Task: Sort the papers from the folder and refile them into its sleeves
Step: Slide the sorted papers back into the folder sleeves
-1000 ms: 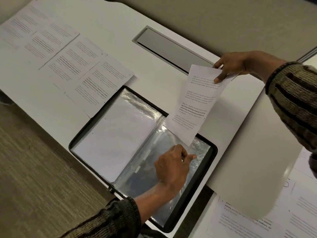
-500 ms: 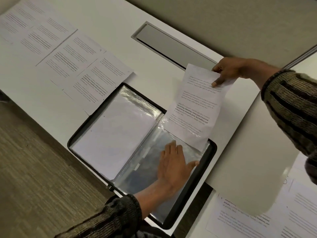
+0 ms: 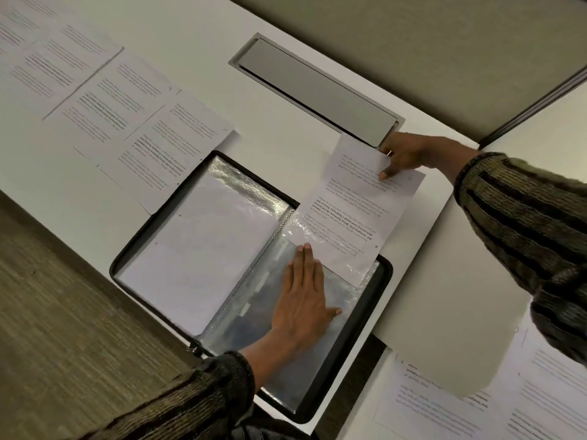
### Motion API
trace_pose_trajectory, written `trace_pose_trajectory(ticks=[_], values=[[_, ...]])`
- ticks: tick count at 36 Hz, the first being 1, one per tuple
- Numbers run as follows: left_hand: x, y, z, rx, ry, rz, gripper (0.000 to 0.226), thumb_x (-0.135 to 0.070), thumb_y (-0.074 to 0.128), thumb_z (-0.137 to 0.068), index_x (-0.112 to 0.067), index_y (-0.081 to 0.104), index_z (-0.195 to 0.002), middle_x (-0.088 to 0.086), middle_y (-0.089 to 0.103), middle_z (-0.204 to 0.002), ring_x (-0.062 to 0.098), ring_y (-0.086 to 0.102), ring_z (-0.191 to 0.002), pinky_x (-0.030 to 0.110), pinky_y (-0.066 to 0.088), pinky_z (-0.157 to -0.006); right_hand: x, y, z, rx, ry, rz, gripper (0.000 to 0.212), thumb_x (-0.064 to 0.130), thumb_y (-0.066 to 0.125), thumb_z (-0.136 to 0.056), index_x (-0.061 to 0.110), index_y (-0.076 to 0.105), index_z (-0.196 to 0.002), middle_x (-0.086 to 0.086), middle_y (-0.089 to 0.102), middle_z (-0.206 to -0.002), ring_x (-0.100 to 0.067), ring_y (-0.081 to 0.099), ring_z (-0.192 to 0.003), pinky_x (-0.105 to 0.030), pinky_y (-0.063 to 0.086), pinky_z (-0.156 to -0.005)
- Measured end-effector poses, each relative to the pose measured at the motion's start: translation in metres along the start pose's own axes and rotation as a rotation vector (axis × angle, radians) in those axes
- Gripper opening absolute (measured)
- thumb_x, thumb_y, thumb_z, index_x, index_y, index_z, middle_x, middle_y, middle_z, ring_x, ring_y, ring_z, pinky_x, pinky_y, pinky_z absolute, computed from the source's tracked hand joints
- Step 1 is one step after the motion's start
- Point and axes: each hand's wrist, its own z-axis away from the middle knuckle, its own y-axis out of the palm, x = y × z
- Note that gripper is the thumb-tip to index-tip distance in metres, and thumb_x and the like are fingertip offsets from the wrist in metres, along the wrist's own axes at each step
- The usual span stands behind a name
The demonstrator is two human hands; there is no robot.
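Observation:
A black folder point(image 3: 127, 258) lies open on the white table, its clear sleeves showing. The left sleeve point(image 3: 203, 249) holds a white sheet. My left hand point(image 3: 303, 293) lies flat with straight fingers on the right sleeve point(image 3: 346, 300), pressing it down. My right hand point(image 3: 405, 155) pinches the top edge of a printed sheet point(image 3: 352, 214). The lower part of that sheet sits inside the right sleeve, under the plastic; its upper part sticks out past the folder's far edge.
Several printed sheets point(image 3: 104, 100) lie in a row on the table at the upper left. More printed pages point(image 3: 476, 408) lie at the lower right. A grey cable hatch point(image 3: 314, 90) is set in the table behind the folder. The table edge point(image 3: 79, 246) runs along the left.
My left hand let go of the sleeve's edge and flattened onto the sleeve. My right hand moved the sheet down, so its lower part has slid into the right sleeve.

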Motion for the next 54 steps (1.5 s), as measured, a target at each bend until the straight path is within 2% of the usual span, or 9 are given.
trace_pose_trajectory(ticks=[5,14,18,23,34,38,43,48,54], values=[[0.019,-0.002,0.007,-0.001,0.009,0.02,0.127,-0.087,0.042,-0.093,-0.003,-0.027,-0.16,0.017,-0.043,-0.164,0.032,-0.037,-0.155,0.055,-0.002,-0.132,-0.005,0.007,0.0,-0.002,-0.049,0.013,0.038,0.019,0.086,-0.087,0.008,0.074,-0.121,-0.006,0.063,-0.109,-0.027,0.059,-0.1,-0.033,0.044,-0.088],[0.053,0.012,0.035,-0.154,-0.016,0.097,0.127,-0.092,0.038,-0.09,0.001,-0.005,-0.166,0.022,-0.019,-0.173,0.037,-0.015,-0.162,0.058,0.008,-0.132,-0.01,0.017,-0.007,0.082,-0.034,-0.081,0.034,0.021,0.094,-0.077,0.02,0.079,-0.108,-0.007,0.074,-0.114,-0.027,0.07,-0.101,-0.04,0.056,-0.097],[0.066,0.013,0.046,-0.17,-0.038,0.092,0.125,-0.09,0.039,-0.091,0.001,-0.003,-0.166,0.023,-0.017,-0.173,0.037,-0.014,-0.162,0.054,0.005,-0.13,-0.006,0.029,-0.012,0.1,-0.04,-0.115,0.038,0.018,0.093,-0.079,0.012,0.079,-0.114,-0.009,0.076,-0.114,-0.029,0.071,-0.104,-0.042,0.056,-0.099],[0.085,0.018,0.058,-0.16,-0.049,0.086,0.125,-0.089,0.045,-0.091,0.003,0.004,-0.166,0.025,-0.011,-0.174,0.039,-0.008,-0.163,0.059,0.016,-0.13,-0.009,0.037,-0.017,0.164,-0.02,-0.157,0.037,0.011,0.09,-0.081,0.011,0.077,-0.115,-0.01,0.075,-0.116,-0.03,0.072,-0.105,-0.05,0.057,-0.101],[0.104,0.024,0.088,-0.164,-0.001,0.15,0.126,-0.079,0.058,-0.093,0.002,-0.004,-0.166,0.021,-0.013,-0.175,0.036,-0.007,-0.163,0.05,0.011,-0.129,0.0,0.058,-0.016,0.208,-0.071,-0.184,0.039,0.01,0.09,-0.08,0.01,0.077,-0.117,-0.008,0.075,-0.118,-0.029,0.07,-0.111,-0.051,0.055,-0.104],[0.109,0.023,0.098,-0.144,-0.009,0.154,0.124,-0.082,0.053,-0.093,0.001,-0.002,-0.166,0.019,-0.014,-0.175,0.034,-0.007,-0.164,0.049,0.012,-0.129,-0.002,0.067,-0.017,0.263,0.003,-0.248,0.03,0.0,0.087,-0.08,0.014,0.079,-0.105,-0.007,0.076,-0.115,-0.031,0.072,-0.108,-0.054,0.056,-0.102],[0.115,0.021,0.11,-0.124,0.023,0.158,0.124,-0.082,0.054,-0.093,-0.001,-0.001,-0.167,0.017,-0.014,-0.176,0.032,-0.008,-0.164,0.047,0.009,-0.129,0.007,0.064,-0.01,0.279,0.059,-0.331,0.04,0.003,0.09,-0.075,0.013,0.079,-0.112,-0.008,0.079,-0.111,-0.031,0.075,-0.104,-0.049,0.06,-0.096],[0.118,0.019,0.115,-0.091,0.026,0.152,0.123,-0.085,0.048,-0.093,-0.003,-0.004,-0.167,0.015,-0.017,-0.175,0.031,-0.011,-0.164,0.047,0.008,-0.13,0.013,0.055,-0.012,0.167,0.063,-0.372,0.035,0.02,0.094,-0.076,0.017,0.077,-0.106,-0.006,0.075,-0.108,-0.027,0.069,-0.095,-0.041,0.057,-0.083],[0.118,0.018,0.115,-0.091,0.023,0.179,0.123,-0.085,0.048,-0.093,-0.002,-0.004,-0.167,0.016,-0.017,-0.175,0.031,-0.011,-0.164,0.048,0.009,-0.13,0.027,0.065,-0.013,0.062,-0.029,-0.265,0.017,0.004,0.085,-0.084,0.018,0.076,-0.089,-0.007,0.074,-0.097,-0.026,0.068,-0.088,-0.035,0.054,-0.075]])
